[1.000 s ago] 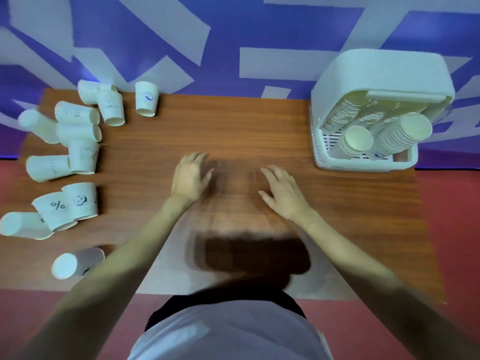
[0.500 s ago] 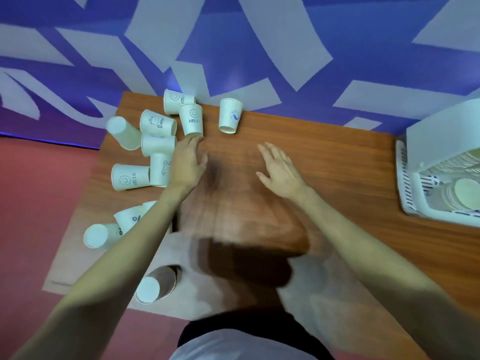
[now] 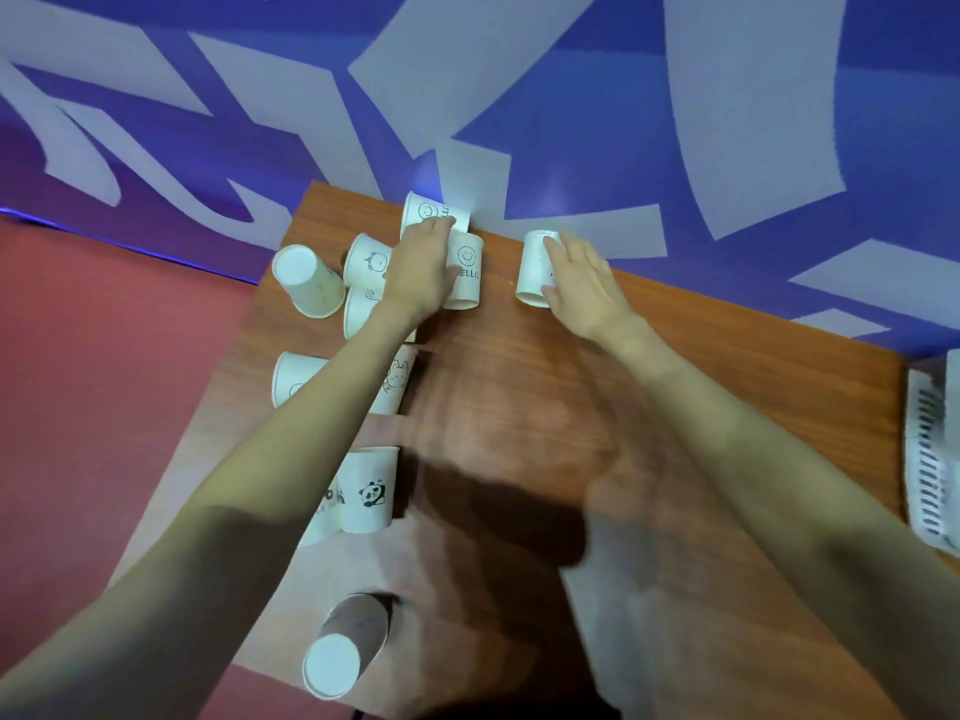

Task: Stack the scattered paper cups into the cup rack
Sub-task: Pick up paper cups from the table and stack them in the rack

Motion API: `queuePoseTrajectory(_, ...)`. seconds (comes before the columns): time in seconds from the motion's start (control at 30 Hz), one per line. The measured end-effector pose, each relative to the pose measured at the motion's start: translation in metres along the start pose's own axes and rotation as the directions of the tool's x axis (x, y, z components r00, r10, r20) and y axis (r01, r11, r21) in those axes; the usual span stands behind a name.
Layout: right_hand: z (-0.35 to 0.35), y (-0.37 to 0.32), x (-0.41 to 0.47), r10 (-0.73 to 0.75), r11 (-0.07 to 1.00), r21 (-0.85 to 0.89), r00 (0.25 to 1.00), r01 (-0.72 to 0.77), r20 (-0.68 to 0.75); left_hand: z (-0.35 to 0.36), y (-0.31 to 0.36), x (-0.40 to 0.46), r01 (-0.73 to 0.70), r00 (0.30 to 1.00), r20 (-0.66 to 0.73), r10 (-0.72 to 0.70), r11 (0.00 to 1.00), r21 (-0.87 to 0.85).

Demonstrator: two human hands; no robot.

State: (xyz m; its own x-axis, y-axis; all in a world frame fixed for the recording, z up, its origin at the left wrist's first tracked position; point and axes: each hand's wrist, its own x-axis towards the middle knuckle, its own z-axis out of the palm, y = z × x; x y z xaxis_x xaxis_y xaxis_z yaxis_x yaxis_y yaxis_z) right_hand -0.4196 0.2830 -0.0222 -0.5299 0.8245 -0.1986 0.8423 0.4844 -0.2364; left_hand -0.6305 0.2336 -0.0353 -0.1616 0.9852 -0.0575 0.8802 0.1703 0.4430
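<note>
Hands [image 3: 423,272] now reaching far cups [image 3: 537,270], rack [image 3: 930,459] sidelined

Dim, bluish light is cast from above. A dark, soft shadow is thrown on the brown wooden table [image 3: 519,407]. Edges are curved by wide-angle distortion; forearms are slightly motion-blurred.

white paper cups with little black doodles, a smiley and HELLO on one [image 3: 466,270], a panda on another [image 3: 370,492], a bunny on a third [image 3: 395,379], all on a reddish-brown woodgrain table [image 3: 519,407], red floor [image 3: 104,356], and a blue-purple wall [image 3: 597,96] with big pale grey shapes
</note>
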Motion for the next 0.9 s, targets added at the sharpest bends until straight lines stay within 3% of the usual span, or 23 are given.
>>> queuePoseTrajectory(0.23,0.005,-0.001,0.019,-0.016,1.0,-0.004,1.0,0.016,-0.015,0.007,-0.002,-0.004,0.025,0.999,-0.019,-0.025,1.0,-0.008)
queuePoseTrajectory(0.4,0.005,0.0,-0.001,0.071,0.973,0.225,0.996,-0.056,-0.061,0.01,0.013,-0.03,0.007,0.998,-0.066,-0.014,0.994,-0.105)
queuePoseTrajectory(0.5,0.005,0.01,-0.034,0.1,0.937,0.343,0.99,-0.061,-0.099,0.012,0.03,-0.053,-0.006,0.995,-0.103,-0.011,0.987,-0.159)
queuePoseTrajectory(0.73,0.001,0.058,-0.145,0.094,0.934,0.358,0.969,-0.006,-0.227,0.025,0.091,-0.105,-0.118,0.991,-0.079,0.105,0.975,-0.186)
queuePoseTrajectory(0.9,-0.004,0.107,-0.239,0.201,0.912,0.403,0.941,-0.078,-0.272,0.043,0.154,-0.141,-0.18,0.983,-0.073,0.168,0.963,-0.2)
